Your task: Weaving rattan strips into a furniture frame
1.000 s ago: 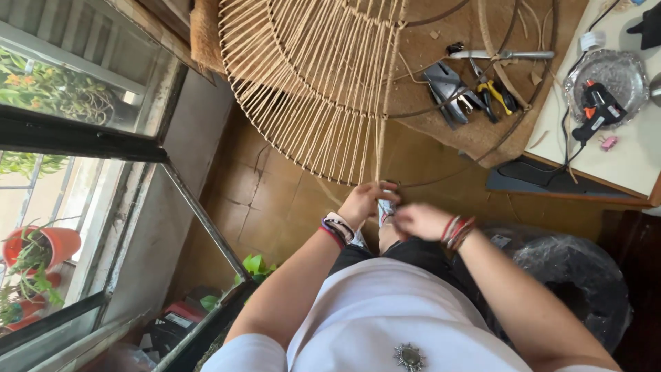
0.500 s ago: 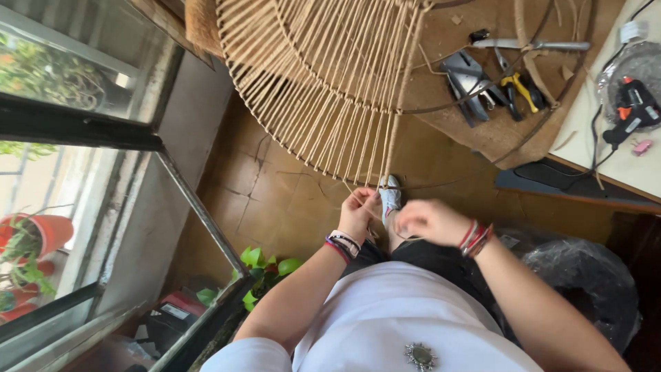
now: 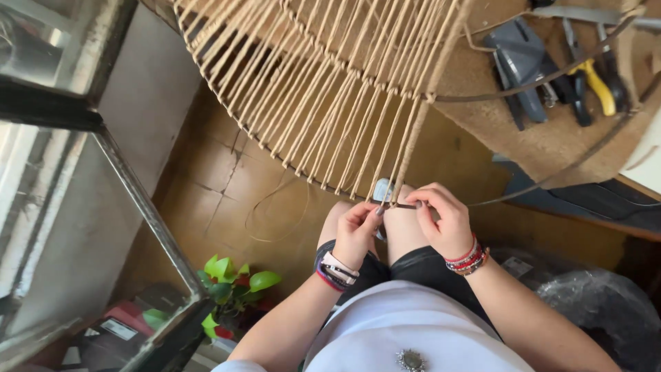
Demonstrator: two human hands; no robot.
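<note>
A round wire frame strung with many tan cords leans from the bench toward my lap. My left hand pinches a cord end at the frame's lower rim, just above my knees. My right hand grips the same spot of dark rim wire and cord from the other side, fingertips almost touching the left ones. A small pale object shows behind my fingers, mostly hidden. A loose loop of cord lies on the tiled floor below.
Grey pliers and yellow-handled cutters lie on a brown mat at upper right. A glass cabinet with a metal frame stands at left, a green plant by its corner. A black plastic bag sits at lower right.
The view has moved closer to the frame's lower rim. Both hands have risen slightly and closed together on the cord at the rim.
</note>
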